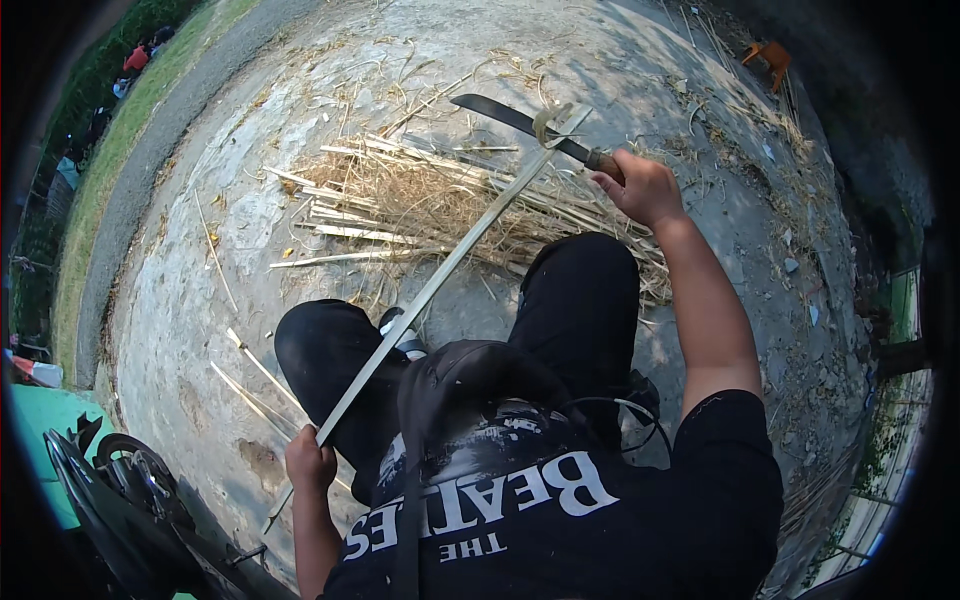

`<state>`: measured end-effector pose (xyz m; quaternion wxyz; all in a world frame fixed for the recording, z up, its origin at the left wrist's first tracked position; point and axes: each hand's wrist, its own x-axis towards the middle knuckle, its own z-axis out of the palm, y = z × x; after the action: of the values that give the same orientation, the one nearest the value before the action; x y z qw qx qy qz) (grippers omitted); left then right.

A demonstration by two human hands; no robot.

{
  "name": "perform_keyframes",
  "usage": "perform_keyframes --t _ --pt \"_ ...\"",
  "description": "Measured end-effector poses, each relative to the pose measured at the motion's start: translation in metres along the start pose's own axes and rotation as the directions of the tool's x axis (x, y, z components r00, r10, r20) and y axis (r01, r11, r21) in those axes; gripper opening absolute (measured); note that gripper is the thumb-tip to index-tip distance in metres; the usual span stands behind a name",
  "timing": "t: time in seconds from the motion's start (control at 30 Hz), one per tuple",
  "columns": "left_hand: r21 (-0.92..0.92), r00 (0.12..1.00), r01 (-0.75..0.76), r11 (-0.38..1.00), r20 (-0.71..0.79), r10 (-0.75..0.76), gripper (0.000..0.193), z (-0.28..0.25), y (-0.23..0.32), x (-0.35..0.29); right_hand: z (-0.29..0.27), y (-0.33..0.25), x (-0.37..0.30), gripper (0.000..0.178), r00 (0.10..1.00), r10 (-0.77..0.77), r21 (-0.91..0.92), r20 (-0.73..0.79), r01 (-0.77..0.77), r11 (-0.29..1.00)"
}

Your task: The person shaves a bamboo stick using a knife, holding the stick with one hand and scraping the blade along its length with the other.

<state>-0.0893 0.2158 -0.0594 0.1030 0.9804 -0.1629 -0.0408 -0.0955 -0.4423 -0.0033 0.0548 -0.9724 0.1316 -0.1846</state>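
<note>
A long pale bamboo strip (447, 270) runs slantwise across my legs, from low left to far right. Near its lower end my left hand (311, 461) is closed round it, and a short length sticks out below the fist. My right hand (642, 188) grips the wooden handle of a machete (510, 116). The dark curved blade points left and crosses the strip near its far end. A curled shaving (543, 127) stands up where blade and strip meet. Beyond my knees lies a heap of split bamboo strips (390, 190) mixed with thin tan shavings.
A few loose strips (262, 372) lie beside my left knee. At the lower left stands a motorcycle (140, 480). An orange plastic chair (768, 62) is at the far right. People (137, 60) are at the far left, by the grass verge.
</note>
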Motion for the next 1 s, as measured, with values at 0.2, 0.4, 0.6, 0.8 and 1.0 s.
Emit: perform_keyframes --t 0.2,0.4,0.6,0.8,1.0 --pt "0.026 1.0 -0.002 1.0 0.01 0.002 0.013 -0.007 -0.003 -0.004 0.024 -0.011 -0.011 0.057 0.943 0.234 0.273 0.237 -0.295 0.916" --pt "-0.01 1.0 0.003 1.0 -0.004 -0.003 0.014 -0.003 -0.001 -0.001 0.009 -0.053 -0.035 0.051 0.991 -0.033 0.27 0.128 -0.002 0.963" --pt "-0.005 1.0 0.0 1.0 0.015 0.0 0.015 -0.002 -0.008 -0.002 -0.014 -0.013 -0.015 0.05 0.894 -0.441 0.062 -0.078 0.446 0.893" --pt "0.024 1.0 0.009 1.0 0.014 -0.01 0.013 -0.007 -0.001 0.002 -0.002 0.003 -0.001 0.052 0.983 0.111 -0.126 0.144 -0.093 0.988" --pt "0.028 1.0 0.017 0.999 -0.009 -0.016 0.013 -0.004 -0.007 -0.004 -0.006 -0.018 -0.022 0.049 0.991 -0.016 0.107 0.134 0.002 0.994"
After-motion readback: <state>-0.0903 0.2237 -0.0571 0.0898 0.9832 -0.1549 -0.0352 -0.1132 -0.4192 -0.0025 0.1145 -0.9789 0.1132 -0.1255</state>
